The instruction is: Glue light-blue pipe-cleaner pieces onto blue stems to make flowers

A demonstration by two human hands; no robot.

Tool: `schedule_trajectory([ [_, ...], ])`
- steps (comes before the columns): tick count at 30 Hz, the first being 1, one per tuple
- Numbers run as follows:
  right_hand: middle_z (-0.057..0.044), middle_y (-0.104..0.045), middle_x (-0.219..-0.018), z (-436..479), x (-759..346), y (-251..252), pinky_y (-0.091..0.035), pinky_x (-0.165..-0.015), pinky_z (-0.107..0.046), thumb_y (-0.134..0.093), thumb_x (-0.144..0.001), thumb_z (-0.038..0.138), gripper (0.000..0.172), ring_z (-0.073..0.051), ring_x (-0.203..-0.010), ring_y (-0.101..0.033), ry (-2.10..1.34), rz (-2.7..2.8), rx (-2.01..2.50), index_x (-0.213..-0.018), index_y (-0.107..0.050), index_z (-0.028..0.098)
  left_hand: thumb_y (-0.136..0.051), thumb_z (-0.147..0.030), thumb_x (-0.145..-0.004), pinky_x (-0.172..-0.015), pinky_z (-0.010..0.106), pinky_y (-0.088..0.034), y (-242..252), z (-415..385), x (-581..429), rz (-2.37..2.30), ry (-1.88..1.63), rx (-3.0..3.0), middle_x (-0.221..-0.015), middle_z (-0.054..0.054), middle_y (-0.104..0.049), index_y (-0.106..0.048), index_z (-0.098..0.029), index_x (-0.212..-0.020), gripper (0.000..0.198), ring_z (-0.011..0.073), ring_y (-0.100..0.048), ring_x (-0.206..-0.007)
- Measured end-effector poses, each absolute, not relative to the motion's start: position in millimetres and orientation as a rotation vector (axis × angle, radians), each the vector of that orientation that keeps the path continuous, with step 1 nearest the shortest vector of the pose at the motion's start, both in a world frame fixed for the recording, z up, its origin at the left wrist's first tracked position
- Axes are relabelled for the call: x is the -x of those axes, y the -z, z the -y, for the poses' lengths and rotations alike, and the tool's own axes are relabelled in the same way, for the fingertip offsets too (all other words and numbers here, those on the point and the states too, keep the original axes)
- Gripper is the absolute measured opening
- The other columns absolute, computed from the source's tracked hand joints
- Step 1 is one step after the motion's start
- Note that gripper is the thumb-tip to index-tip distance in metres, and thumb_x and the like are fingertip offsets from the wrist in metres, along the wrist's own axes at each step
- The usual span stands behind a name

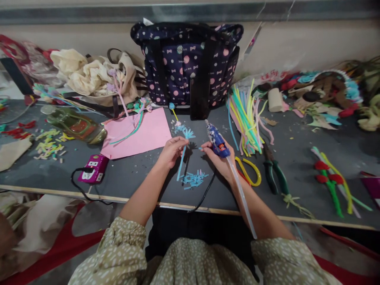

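Note:
My left hand (173,151) pinches the stem of a blue pipe cleaner flower (189,133), whose short petals fan out above my fingertips. The stem hangs down toward the table. My right hand (218,156) is closed around a blue glue gun (217,140), nozzle pointing up and away, with a long clear glue stick (242,194) trailing from its back. Between that hand's thumb and fingertip is a short blue piece (200,148), a little apart from the flower. Below both hands lies a pile of cut blue pipe cleaner pieces (194,179).
A polka-dot bag (184,67) stands behind, a phone (199,99) leaning on it. Pink paper (139,134), a bottle (77,124) and a purple power socket (94,169) are left. Pipe cleaners (246,118), yellow-handled scissors (255,178) and pliers (273,170) are right.

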State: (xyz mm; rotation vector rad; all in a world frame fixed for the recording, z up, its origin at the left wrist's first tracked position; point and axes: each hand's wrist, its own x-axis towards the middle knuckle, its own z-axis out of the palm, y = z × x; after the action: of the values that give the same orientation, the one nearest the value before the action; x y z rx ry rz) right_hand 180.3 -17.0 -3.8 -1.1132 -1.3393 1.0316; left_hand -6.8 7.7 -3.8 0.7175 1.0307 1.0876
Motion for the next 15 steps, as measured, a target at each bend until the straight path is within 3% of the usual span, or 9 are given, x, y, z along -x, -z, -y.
schedule_trajectory([
  [5, -0.001, -0.07, -0.085, 20.1, -178.7, -1.2, -0.057, -0.069, -0.031, -0.068, -0.082, 0.031, 0.012, -0.016, -0.073, -0.069, -1.004, 1.326, 1.153, -0.087, -0.061, 0.022, -0.077, -0.029, -0.068, -0.04, 0.021, -0.03, 5.0, -3.3, 3.1, -0.953, -0.922, -0.842, -0.049, -0.006, -0.046, -0.054, -0.017, -0.06, 0.027, 0.0056, -0.041, -0.038],
  [15, -0.001, -0.066, -0.084, 20.0, -182.5, 1.2, -0.054, -0.078, -0.034, -0.065, -0.085, 0.034, 0.014, -0.016, -0.076, -0.063, -0.803, 1.446, 1.15, -0.086, -0.056, 0.023, -0.075, -0.031, -0.071, -0.042, 0.021, -0.029, 2.9, 1.6, 2.3, -0.97, -0.761, -0.949, -0.052, -0.004, -0.05, -0.059, -0.017, -0.063, 0.023, 0.0057, -0.042, -0.041],
])
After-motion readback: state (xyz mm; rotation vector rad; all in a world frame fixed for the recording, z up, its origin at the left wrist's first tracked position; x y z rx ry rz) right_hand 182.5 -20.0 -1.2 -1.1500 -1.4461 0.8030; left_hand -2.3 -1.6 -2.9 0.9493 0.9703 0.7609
